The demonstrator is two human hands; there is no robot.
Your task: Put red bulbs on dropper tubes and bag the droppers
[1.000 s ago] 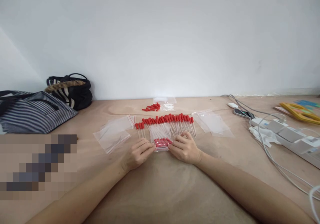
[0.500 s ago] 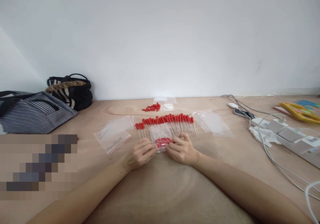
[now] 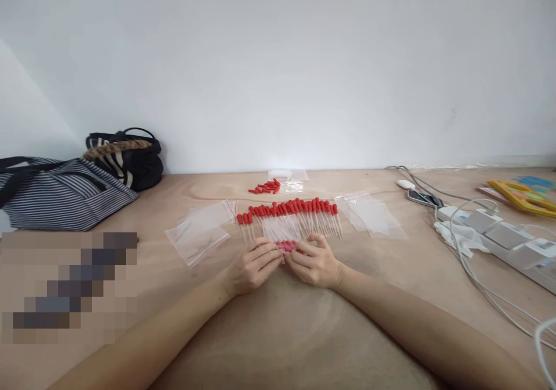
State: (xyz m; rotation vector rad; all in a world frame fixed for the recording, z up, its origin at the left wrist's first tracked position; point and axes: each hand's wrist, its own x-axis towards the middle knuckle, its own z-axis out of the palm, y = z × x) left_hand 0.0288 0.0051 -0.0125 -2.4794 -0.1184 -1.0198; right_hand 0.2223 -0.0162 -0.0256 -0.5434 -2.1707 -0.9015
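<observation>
L hand (image 3: pixel 255 266) & R hand (image 3: pixel 316 264) close tog., fingers nearly touching, both clamped on near edge of clear zip bag (image 3: pixel 281 228) w/ red-bulb droppers inside. Bag lies flat-ish on bench (image 3: pixel 278 332), just beyond & btwn the hands, red bulbs at hand end, clear stems pointing away; zip strip mostly hidden by fingers.

Row of loose red-top droppers (image 3: pixel 324 207) just beyond both hands, bulbs on far side, stems toward hands; a few sit a bit apart, beyond L hand. Pile of red bulbs (image 3: pixel 267 187) farther out, past the row, w/ clear bag of thin tubes (image 3: pixel 294 184) just R of it.

Empty zip bags (image 3: pixel 200 230) beyond & L of L hand, overlapping; more clear bags (image 3: pixel 372 216) beyond & R of R hand.

Well R of R hand: white power strip (image 3: pixel 516 245) w/ plugs & cables, crumpled tissue (image 3: pixel 460 236) against it, dark device (image 3: pixel 424 198), yellow-framed item (image 3: pixel 525 197). Far L of L hand: striped bag (image 3: pixel 69 196), black bag (image 3: pixel 139 164) behind it. Blurred patch nearer L arm, contents can't tell.
</observation>
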